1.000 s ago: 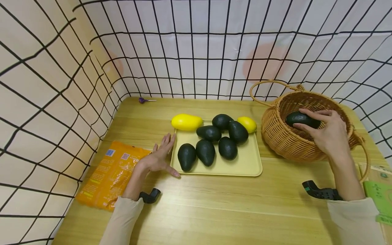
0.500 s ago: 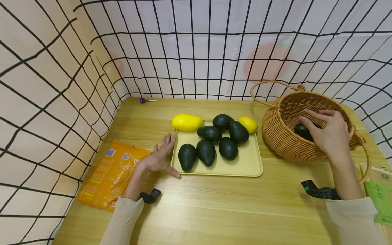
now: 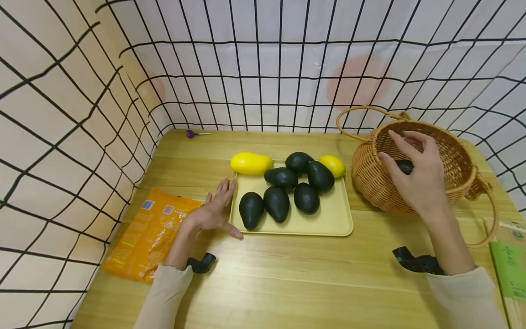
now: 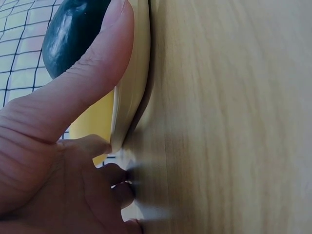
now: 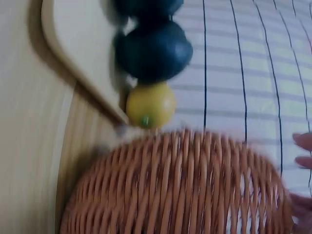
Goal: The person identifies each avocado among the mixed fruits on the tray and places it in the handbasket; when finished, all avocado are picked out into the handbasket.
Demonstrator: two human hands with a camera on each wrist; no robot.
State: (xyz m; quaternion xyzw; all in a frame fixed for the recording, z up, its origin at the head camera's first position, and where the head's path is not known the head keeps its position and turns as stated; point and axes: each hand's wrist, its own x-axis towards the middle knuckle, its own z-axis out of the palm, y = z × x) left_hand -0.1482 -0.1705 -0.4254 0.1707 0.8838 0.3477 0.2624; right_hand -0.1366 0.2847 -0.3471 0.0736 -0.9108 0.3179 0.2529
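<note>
My left hand [image 3: 211, 212] lies with spread fingers at the left edge of a pale yellow tray [image 3: 328, 224], its thumb at the near corner. In the left wrist view the thumb [image 4: 92, 73] overlaps the tray's rim and a dark avocado [image 4: 73, 34]. Several avocados [image 3: 276, 204] rest on the tray, with a yellow mango [image 3: 251, 163] and a lemon [image 3: 333, 166] by its far corners. Over the mouth of a wicker basket [image 3: 370, 183] my right hand [image 3: 423, 178] hovers with nothing in its loosely bent fingers. One avocado [image 3: 405, 166] shows inside the basket, partly hidden by the hand.
An orange plastic packet [image 3: 152, 235] lies left of the tray, beside the left forearm. A lollipop [image 3: 191, 134] is at the table's back left. Black wire grid [image 3: 279, 77] encloses the back and sides. A green-and-brown package [image 3: 509, 265] sits at the right edge.
The right hand has let go of an avocado inside the basket, then risen and moved left over the basket's rim. The left hand stays in place.
</note>
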